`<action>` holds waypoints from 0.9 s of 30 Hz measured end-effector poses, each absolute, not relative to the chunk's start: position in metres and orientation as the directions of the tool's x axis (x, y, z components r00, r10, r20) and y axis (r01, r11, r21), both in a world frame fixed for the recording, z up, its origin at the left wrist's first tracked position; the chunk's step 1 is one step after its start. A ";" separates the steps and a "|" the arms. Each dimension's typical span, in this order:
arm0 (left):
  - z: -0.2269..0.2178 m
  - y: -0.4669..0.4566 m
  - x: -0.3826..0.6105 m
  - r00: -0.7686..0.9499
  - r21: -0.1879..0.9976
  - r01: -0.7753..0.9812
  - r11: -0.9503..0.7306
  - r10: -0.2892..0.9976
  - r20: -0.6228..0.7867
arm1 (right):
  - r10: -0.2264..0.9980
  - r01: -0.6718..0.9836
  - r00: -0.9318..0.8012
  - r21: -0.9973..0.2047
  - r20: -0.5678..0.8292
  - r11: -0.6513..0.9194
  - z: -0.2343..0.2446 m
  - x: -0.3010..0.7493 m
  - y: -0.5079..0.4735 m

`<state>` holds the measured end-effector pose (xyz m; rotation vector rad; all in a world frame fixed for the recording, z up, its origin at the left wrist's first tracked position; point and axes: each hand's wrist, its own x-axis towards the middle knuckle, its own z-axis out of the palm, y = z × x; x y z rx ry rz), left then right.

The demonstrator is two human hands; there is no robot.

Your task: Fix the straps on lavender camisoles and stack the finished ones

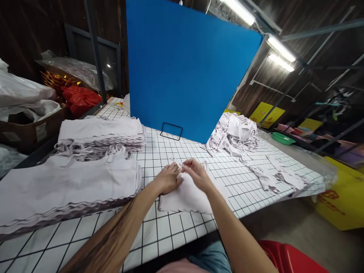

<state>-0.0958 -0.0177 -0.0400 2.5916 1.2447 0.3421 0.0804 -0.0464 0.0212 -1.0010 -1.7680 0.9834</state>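
Pinched nearly closed, that right hand (196, 175) seems to hold a pale strap (179, 167) — left hand (168, 178) beside it, closure unclear, should press the wavy-edged garment (191, 196) beneath flat.

Garment workshop: stacked pale garments (105, 174), grid-covered worktable (182, 227), loose garment heap (237, 131), overhead tube lights (281, 48), packed cardboard box (34, 131).
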 end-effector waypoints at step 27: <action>-0.001 -0.028 -0.099 0.303 0.541 0.732 -0.415 0.909 0.287 | 0.881 0.651 -0.388 -0.757 -0.272 0.052 0.024 0.127 -0.038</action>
